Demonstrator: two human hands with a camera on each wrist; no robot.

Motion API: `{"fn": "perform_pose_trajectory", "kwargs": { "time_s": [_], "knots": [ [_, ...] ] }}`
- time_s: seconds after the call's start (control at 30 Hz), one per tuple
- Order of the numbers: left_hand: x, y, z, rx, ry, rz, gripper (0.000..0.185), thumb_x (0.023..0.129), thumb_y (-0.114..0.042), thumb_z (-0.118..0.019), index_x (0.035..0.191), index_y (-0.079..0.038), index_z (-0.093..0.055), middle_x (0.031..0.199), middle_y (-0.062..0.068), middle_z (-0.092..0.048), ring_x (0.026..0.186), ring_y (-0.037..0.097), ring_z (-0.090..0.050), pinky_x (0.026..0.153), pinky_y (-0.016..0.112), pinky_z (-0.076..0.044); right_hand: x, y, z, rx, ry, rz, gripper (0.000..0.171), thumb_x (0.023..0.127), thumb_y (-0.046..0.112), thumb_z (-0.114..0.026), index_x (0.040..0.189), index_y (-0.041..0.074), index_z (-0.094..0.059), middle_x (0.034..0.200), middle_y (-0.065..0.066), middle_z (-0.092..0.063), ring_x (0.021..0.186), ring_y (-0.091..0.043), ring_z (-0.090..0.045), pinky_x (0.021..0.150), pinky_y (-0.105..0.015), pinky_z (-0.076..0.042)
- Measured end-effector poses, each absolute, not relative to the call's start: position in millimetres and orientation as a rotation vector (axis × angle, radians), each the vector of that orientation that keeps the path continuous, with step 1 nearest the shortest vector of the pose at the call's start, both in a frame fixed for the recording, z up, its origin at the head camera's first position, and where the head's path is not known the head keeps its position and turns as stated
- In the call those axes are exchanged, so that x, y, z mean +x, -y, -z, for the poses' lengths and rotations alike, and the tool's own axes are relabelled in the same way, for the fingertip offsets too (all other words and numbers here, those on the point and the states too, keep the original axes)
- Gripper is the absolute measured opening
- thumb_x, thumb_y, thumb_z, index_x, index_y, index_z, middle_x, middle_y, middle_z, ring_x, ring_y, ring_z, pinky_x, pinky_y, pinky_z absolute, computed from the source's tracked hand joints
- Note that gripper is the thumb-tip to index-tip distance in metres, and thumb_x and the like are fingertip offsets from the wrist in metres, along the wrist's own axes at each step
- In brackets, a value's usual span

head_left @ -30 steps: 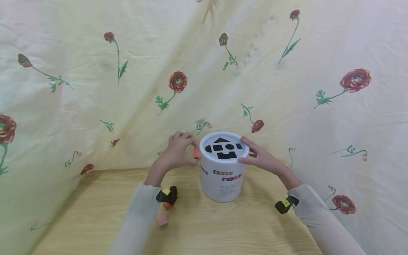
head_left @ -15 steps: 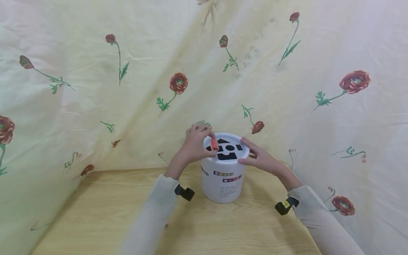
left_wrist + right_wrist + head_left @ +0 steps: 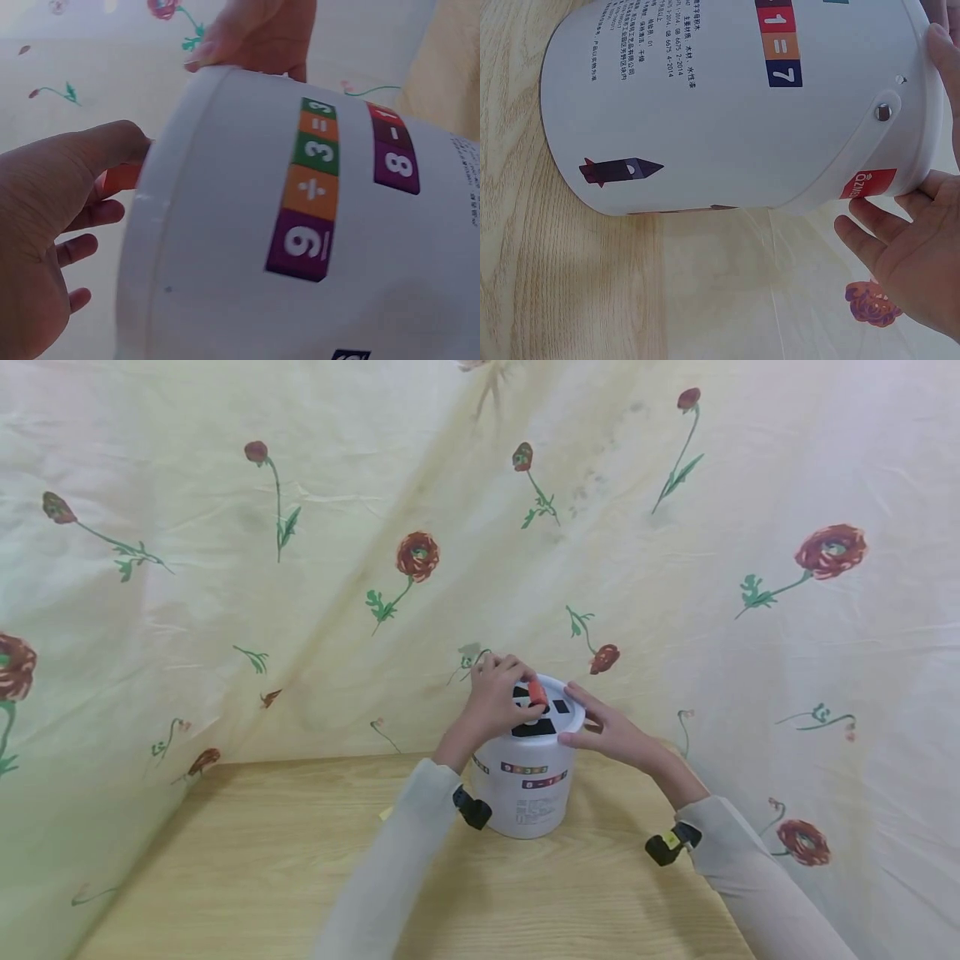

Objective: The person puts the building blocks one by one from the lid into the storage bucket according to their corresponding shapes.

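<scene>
A white bucket [image 3: 521, 806] printed with coloured number sums stands upright on the table. Its lid [image 3: 573, 718] has several dark shaped holes. Between thumb and fingers, my left hand [image 3: 493, 697] pinches a small red block [image 3: 537, 693] over the middle of the lid, by the round hole. In the left wrist view the bucket's rim partly hides this red block [image 3: 120, 178]. My right hand [image 3: 611, 735] holds the bucket's right rim, thumb at the front and fingers farther back. The right wrist view shows that hand [image 3: 922, 255] against the bucket's side, by its handle [image 3: 840, 161].
A bit of a yellow block [image 3: 386, 813] peeks out beside the left sleeve [image 3: 397, 860]. The wooden table [image 3: 277, 843] meets a flowered cloth [image 3: 322, 635] behind the bucket. Each wrist wears a small black camera, such as the right camera [image 3: 667, 845].
My left hand has carried the red block rightward, from beside the bucket to over the lid's middle. The left arm now covers most of the loose blocks. The right hand stays at the rim.
</scene>
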State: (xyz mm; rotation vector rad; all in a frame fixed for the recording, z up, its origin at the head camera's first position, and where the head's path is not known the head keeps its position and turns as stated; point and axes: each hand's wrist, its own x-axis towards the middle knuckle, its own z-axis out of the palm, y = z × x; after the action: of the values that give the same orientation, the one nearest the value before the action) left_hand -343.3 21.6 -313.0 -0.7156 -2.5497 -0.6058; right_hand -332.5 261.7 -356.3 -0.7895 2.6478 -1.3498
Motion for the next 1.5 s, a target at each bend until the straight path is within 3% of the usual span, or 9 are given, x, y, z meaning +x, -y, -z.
{"fn": "perform_pose_trajectory", "kwargs": {
  "time_s": [0.33, 0.83, 1.5],
  "knots": [
    [-352, -42, 320, -0.655, 2.642, 0.511, 0.044, 0.091, -0.046, -0.073, 0.123, -0.017, -0.066, 0.129, 0.002, -0.061, 0.127, 0.027, -0.043, 0.108, 0.048, -0.034, -333, -264, 357, -0.819, -2.639, 1.356, 0.088, 0.098, 0.028, -0.068, 0.164, 0.011, -0.012, 0.173, -0.013, -0.001, 0.154, -0.049, -0.017, 0.118, -0.064, -0.027],
    [-357, -56, 325, -0.721, 2.699, 0.439, 0.042, 0.099, -0.048, -0.063, 0.13, -0.019, -0.059, 0.127, 0.001, -0.059, 0.119, 0.023, -0.043, 0.103, 0.044, -0.036, -332, -263, 356, -0.827, -2.605, 1.378, 0.086, 0.099, 0.027, -0.066, 0.165, 0.014, -0.012, 0.173, -0.013, -0.001, 0.154, -0.049, -0.014, 0.118, -0.065, -0.026],
    [-358, -60, 331, -0.736, 2.748, 0.296, 0.047, 0.102, -0.051, -0.054, 0.141, -0.025, -0.052, 0.128, 0.002, -0.054, 0.121, 0.024, -0.043, 0.107, 0.048, -0.036, -332, -262, 357, -0.806, -2.612, 1.378, 0.088, 0.099, 0.03, -0.067, 0.165, 0.016, -0.011, 0.173, -0.011, 0.0, 0.155, -0.047, -0.016, 0.117, -0.065, -0.028]
  ]
}}
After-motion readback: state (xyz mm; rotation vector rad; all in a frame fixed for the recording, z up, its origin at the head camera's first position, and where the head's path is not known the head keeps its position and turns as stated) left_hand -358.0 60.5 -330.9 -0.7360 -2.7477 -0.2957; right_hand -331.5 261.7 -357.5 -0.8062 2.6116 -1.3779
